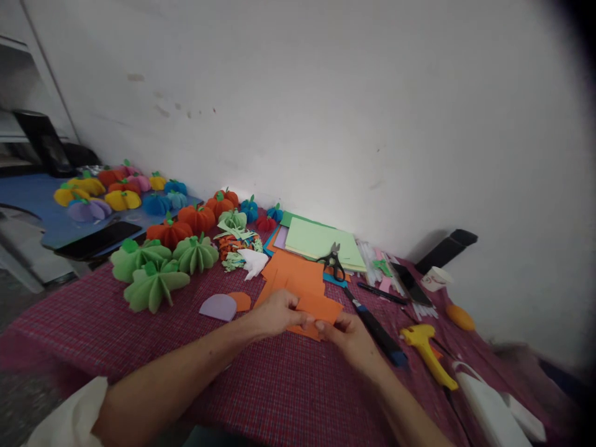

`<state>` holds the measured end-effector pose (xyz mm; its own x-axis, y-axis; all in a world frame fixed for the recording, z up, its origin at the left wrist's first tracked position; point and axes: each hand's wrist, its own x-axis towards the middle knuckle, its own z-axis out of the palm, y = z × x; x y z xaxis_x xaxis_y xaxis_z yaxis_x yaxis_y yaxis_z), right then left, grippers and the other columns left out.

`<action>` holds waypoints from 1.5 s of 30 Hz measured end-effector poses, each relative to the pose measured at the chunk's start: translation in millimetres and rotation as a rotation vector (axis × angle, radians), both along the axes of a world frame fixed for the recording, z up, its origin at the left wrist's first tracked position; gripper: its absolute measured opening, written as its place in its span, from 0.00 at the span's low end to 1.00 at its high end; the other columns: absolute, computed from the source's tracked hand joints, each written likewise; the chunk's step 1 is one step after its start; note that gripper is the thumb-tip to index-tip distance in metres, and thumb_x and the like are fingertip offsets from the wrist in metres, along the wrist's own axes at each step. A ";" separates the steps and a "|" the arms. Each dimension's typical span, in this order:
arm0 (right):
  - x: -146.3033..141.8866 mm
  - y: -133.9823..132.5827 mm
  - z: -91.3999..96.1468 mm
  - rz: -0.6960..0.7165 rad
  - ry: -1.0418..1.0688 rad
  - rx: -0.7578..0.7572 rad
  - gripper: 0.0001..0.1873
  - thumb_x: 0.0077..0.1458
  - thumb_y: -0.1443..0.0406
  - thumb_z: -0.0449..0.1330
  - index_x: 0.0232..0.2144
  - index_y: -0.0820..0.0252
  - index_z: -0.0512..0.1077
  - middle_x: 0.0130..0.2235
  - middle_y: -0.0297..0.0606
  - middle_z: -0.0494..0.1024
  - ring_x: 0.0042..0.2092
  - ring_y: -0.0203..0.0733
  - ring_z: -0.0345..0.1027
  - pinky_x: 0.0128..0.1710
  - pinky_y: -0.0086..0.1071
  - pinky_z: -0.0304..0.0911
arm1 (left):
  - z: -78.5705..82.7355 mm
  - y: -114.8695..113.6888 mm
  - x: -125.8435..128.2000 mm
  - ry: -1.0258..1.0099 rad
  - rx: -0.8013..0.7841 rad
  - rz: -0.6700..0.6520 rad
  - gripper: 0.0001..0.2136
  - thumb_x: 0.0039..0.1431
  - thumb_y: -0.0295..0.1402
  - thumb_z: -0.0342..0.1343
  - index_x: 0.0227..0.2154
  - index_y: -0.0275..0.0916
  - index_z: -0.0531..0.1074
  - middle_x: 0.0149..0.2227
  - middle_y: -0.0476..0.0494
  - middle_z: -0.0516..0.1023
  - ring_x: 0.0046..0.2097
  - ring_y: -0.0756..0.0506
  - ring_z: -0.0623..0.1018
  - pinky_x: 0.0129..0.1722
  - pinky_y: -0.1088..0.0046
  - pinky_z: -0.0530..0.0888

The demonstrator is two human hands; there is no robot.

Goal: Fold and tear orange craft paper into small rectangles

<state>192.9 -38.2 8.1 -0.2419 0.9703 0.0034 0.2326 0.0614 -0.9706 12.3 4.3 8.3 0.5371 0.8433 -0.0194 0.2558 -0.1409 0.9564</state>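
Observation:
Between my two hands is a small piece of orange paper [319, 305], apparently folded. My left hand [279, 312] pinches its left edge, thumb toward me. At its lower right, my right hand [349, 338] grips it between thumb and fingers. Beneath and beyond it, more orange sheets [293, 273] lie on the checked tablecloth [261, 385]. A lilac rounded paper cutout [218, 307] and an orange cutout [240, 302] rest left of my left hand. Black-handled scissors [332, 261] lie on the stacked paper, and a blue-and-black cutter [377, 329] lies beside my right hand.
Several paper pumpkins [156, 285] stand at the left, with paper scraps [237, 245] near them. Light green sheets [321, 242] are stacked toward the wall. A yellow glue gun [428, 354], a pen [382, 293], a paper cup [436, 279] and a phone [410, 282] are at the right.

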 end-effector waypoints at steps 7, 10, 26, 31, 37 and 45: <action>28.2 12.8 11.7 -0.216 -0.006 0.040 0.12 0.43 0.59 0.59 0.18 0.63 0.70 0.21 0.33 0.70 0.25 0.33 0.60 0.28 0.27 0.54 | -3.7 12.9 -11.5 0.046 0.015 0.130 0.17 0.43 0.44 0.52 0.21 0.32 0.73 0.19 0.49 0.70 0.22 0.53 0.64 0.20 0.79 0.57; 24.7 11.2 13.7 -0.254 0.033 0.064 0.11 0.43 0.58 0.59 0.24 0.62 0.72 0.26 0.35 0.73 0.29 0.35 0.63 0.30 0.28 0.56 | -3.7 10.3 -8.7 0.062 -0.011 0.086 0.17 0.42 0.44 0.53 0.21 0.32 0.73 0.20 0.48 0.71 0.23 0.52 0.66 0.21 0.79 0.59; 12.3 3.7 9.0 -0.209 -0.107 0.226 0.11 0.46 0.59 0.56 0.22 0.63 0.69 0.21 0.32 0.67 0.25 0.33 0.58 0.25 0.26 0.54 | -3.2 4.8 2.0 -0.126 0.128 0.071 0.11 0.47 0.36 0.53 0.19 0.33 0.65 0.17 0.55 0.58 0.21 0.56 0.57 0.19 0.81 0.55; 12.7 3.4 6.9 -0.224 -0.139 0.257 0.11 0.46 0.60 0.57 0.22 0.62 0.70 0.22 0.33 0.69 0.26 0.34 0.60 0.26 0.27 0.57 | 3.9 -0.2 2.3 -0.181 0.113 0.042 0.09 0.47 0.34 0.53 0.30 0.33 0.71 0.24 0.51 0.69 0.26 0.53 0.65 0.25 0.81 0.61; 13.5 3.1 3.7 -0.299 -0.277 0.484 0.09 0.47 0.62 0.56 0.30 0.61 0.71 0.30 0.38 0.73 0.29 0.36 0.64 0.30 0.30 0.61 | -1.0 -0.6 3.4 -0.147 0.157 0.085 0.10 0.48 0.35 0.52 0.30 0.34 0.71 0.24 0.51 0.68 0.26 0.53 0.65 0.25 0.80 0.61; 14.1 0.9 6.0 -0.178 -0.601 0.925 0.17 0.50 0.68 0.54 0.44 0.53 0.67 0.44 0.41 0.70 0.46 0.42 0.62 0.44 0.40 0.60 | -2.2 -1.1 5.6 -0.078 0.237 0.145 0.10 0.47 0.35 0.53 0.18 0.34 0.63 0.18 0.55 0.56 0.22 0.55 0.56 0.21 0.80 0.55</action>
